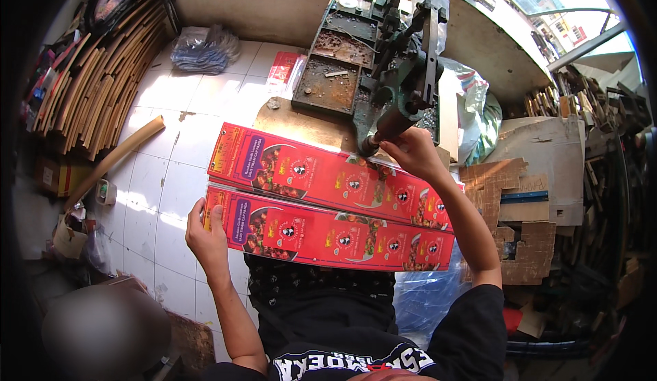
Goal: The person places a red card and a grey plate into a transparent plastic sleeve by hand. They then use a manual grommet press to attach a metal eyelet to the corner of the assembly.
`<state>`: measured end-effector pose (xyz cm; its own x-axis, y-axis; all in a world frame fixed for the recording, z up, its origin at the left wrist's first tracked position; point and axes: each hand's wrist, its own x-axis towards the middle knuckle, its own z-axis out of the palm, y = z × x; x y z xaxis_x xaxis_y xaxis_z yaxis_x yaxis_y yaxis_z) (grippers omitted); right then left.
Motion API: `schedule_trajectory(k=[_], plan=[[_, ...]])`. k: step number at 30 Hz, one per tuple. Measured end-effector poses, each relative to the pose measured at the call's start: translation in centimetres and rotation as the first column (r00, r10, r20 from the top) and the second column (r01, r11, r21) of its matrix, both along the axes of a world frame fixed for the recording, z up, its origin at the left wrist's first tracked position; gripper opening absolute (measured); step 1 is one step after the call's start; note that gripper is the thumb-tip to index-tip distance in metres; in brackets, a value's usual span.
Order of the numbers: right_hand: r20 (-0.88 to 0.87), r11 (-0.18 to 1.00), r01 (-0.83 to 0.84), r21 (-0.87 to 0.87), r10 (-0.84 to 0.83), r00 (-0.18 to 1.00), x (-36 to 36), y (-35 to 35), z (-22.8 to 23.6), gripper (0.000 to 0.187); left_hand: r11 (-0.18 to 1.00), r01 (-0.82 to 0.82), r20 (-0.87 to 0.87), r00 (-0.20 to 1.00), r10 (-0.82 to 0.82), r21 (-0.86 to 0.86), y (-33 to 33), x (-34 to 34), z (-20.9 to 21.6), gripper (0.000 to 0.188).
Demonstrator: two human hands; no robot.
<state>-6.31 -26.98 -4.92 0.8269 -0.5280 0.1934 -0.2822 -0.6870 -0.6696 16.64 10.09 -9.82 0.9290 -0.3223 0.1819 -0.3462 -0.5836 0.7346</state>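
Two long red printed card strips (328,239) with food pictures lie side by side across my lap, the farther strip (308,171) partly on a wooden board (301,122). My left hand (207,232) grips the left end of the nearer strip, thumb on top and fingers underneath. My right hand (413,152) is at the foot of a dark green cast-metal hand press (400,100), just above the farther strip. Its fingers are pinched together beside the press's lower tip (369,145). Whatever they hold is too small or hidden to tell.
A dirty compartmented metal tray (334,73) with small bits adjoins the press. Stacked cardboard sheets (102,73) lean at the far left, near a cardboard tube (116,162). Plastic bags (205,49) lie on the white tiled floor. Torn cardboard (520,224) stands to the right.
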Motion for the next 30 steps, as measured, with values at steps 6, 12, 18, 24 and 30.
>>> schedule_trajectory(k=[6,12,18,24,30], plan=[[-0.124,0.997,0.049,0.053,-0.042,0.991,-0.2,0.2,0.3,0.019,1.000,0.008,0.005,1.000,-0.008,0.002,0.1,0.2,-0.2,0.038],[-0.016,0.998,0.064,0.021,-0.064,0.998,-0.1,0.6,0.2,0.018,1.000,-0.005,-0.012,1.000,0.005,0.015,-0.1,0.1,0.2,0.038],[0.014,0.996,0.076,0.040,-0.077,0.997,-0.2,0.5,-0.5,0.018,1.000,0.011,-0.012,1.000,-0.011,-0.004,-0.2,-0.1,0.5,0.038],[-0.048,0.988,0.060,0.145,-0.053,0.997,0.3,1.0,0.9,0.021,1.000,0.002,-0.017,1.000,-0.002,-0.008,0.0,0.0,0.7,0.038],[0.089,0.994,0.106,0.028,-0.108,0.990,0.3,2.0,-0.5,0.016,1.000,0.010,-0.002,1.000,-0.010,0.001,-0.1,-0.1,0.5,0.037]])
